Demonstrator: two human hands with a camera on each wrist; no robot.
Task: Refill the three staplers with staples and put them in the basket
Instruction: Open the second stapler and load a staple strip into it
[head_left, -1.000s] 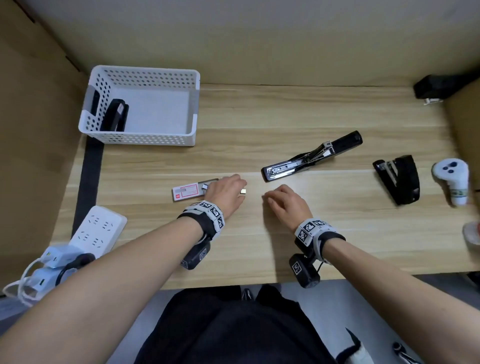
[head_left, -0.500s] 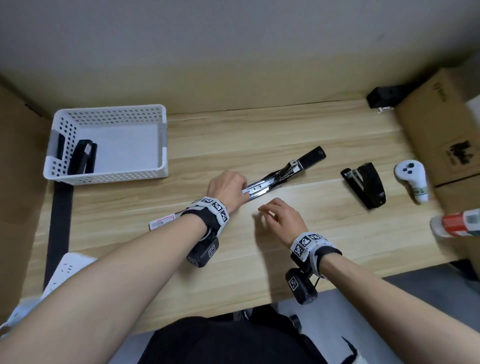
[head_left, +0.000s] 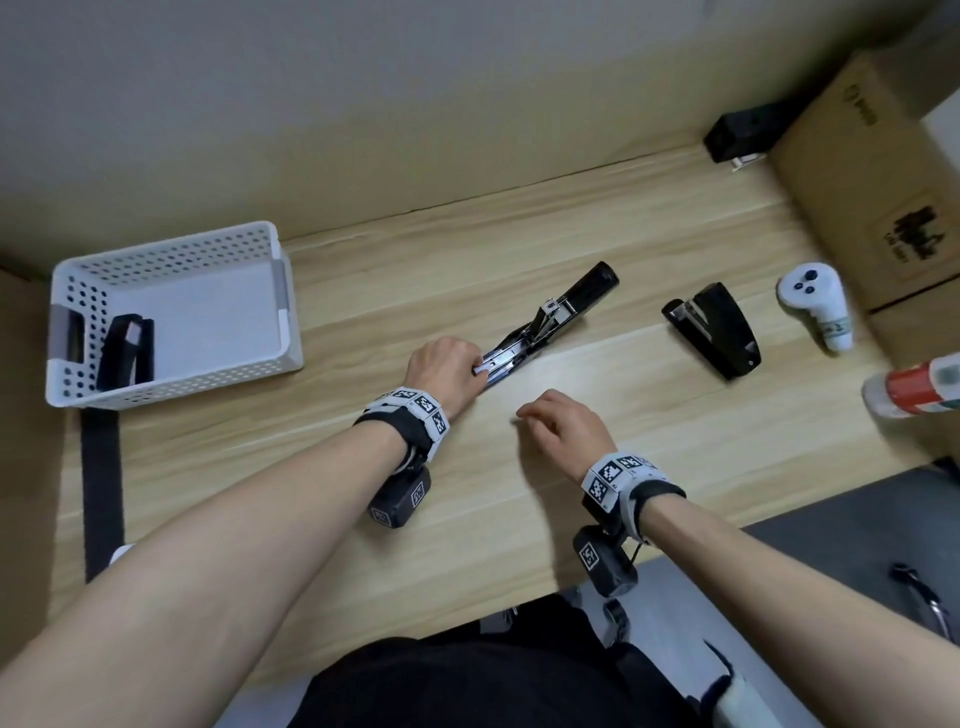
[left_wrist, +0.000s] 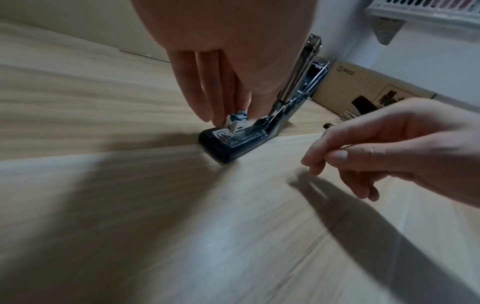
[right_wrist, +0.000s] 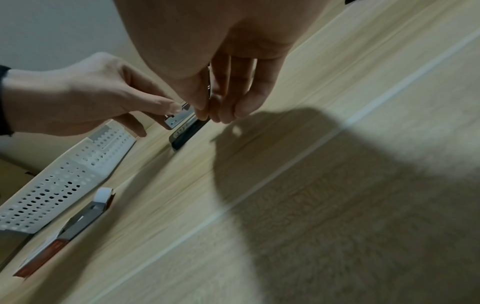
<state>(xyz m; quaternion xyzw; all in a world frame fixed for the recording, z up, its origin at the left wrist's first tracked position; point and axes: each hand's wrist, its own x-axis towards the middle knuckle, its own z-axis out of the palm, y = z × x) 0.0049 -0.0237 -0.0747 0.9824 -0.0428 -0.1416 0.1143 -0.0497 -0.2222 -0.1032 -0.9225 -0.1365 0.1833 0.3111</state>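
A long black stapler (head_left: 550, 317) lies opened flat in the middle of the desk. My left hand (head_left: 475, 368) pinches a small silvery staple strip (left_wrist: 235, 121) right over the front end of the stapler's (left_wrist: 228, 144) magazine. My right hand (head_left: 522, 415) hovers just right of that end, fingers loosely curled, holding nothing. A second black stapler (head_left: 711, 332) lies shut further right. The third stapler (head_left: 127, 353) stands in the white basket (head_left: 208, 374) at the left. The staple box (right_wrist: 78, 224) lies open beside the basket; in the head view my left forearm hides it.
A white controller (head_left: 813, 301) and a red-and-white bottle (head_left: 914, 387) lie at the right edge. A cardboard box (head_left: 857, 171) and a black device (head_left: 743, 135) stand at the back right. A black strap (head_left: 101, 483) runs down the left side.
My left hand has carried the staple strip from beside the staple box to the front end of the long stapler. The right hand has barely moved. The head view has swung right.
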